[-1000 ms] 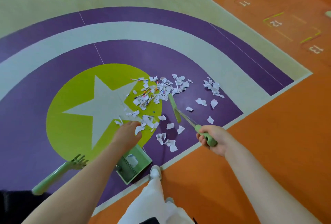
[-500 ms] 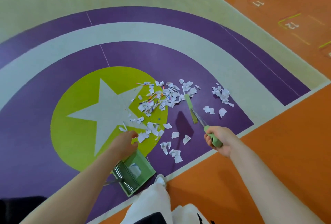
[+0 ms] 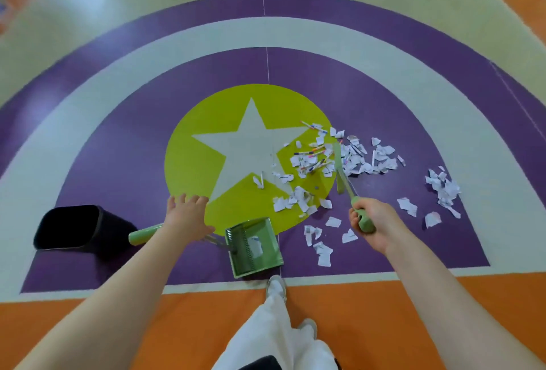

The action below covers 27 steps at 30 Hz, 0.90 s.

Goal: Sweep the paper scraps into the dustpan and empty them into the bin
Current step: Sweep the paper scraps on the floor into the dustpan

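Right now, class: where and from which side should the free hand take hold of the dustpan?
Grip the handle's green end, coming from above: it lies flat on the floor, pointing left from the dustpan toward the bin, just below the open left hand.

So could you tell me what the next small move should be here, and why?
Probably lower the left hand onto the dustpan handle and grip it. That hand hovers open above the handle, holding nothing, while the right hand already holds the broom among the paper scraps. The dustpan holds only one scrap, so it likely needs steadying before sweeping.
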### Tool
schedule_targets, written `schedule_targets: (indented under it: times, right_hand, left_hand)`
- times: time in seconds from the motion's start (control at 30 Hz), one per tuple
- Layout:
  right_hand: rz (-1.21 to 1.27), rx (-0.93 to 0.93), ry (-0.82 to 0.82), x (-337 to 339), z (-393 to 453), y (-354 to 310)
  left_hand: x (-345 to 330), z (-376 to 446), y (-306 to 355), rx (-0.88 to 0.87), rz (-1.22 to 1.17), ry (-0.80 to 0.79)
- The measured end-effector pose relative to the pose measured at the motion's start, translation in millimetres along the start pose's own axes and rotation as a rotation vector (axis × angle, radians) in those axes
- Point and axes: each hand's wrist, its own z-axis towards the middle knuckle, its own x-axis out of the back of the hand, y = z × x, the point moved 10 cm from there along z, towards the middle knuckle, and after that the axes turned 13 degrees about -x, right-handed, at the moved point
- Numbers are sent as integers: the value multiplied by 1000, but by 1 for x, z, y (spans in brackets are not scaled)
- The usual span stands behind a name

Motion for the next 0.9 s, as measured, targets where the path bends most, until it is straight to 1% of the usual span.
schedule_targets:
  times: [0.1, 0.13, 0.23, 0.37, 0.47, 0.7, 0.77, 0.9]
  right_hand:
    - [-34, -2, -33, -30, 7, -2]
    - [-50, -3, -37, -38, 10, -3]
    - [-165, -1, -42, -65, 19, -5]
    - [-510, 19, -2, -98, 43, -13]
    - [-771, 49, 27, -123, 73, -17]
    - [-1251, 86, 68, -171, 144, -8]
    - [-1349, 60, 59, -179, 153, -3]
    - [-1640, 81, 73, -184, 162, 4]
  left_hand:
    - [-27, -5, -24, 42, -94, -74]
    - [-33, -5, -29, 41, -112, -69]
    - [-34, -2, -41, 20, -69, 15]
    - [-22, 15, -39, -82, -93, 65]
    - [-16, 22, -39, -111, -153, 76]
    - [1, 27, -60, -80, -126, 201]
    - [3, 27, -70, -49, -143, 222]
    - [5, 27, -81, -16, -148, 238]
